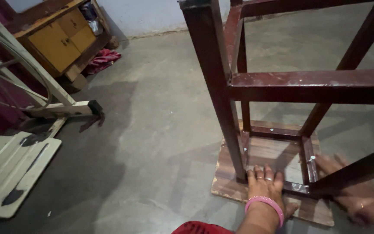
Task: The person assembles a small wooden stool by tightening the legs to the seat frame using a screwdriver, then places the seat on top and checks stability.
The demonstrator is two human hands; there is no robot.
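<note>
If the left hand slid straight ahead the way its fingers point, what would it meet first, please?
Probably the far frame rail of the upturned stool; the left hand lies flat on the wooden seat board, fingers pointing across bare board. Depth is uncertain.

- single head-worn view, looking steeply down and forward from the person's own position.
- near field: left hand (265,184) and right hand (347,186) at the bottom edge, on an upturned stool (278,86).
- far field: concrete floor (152,130) running up to the wall at the top edge.
</note>
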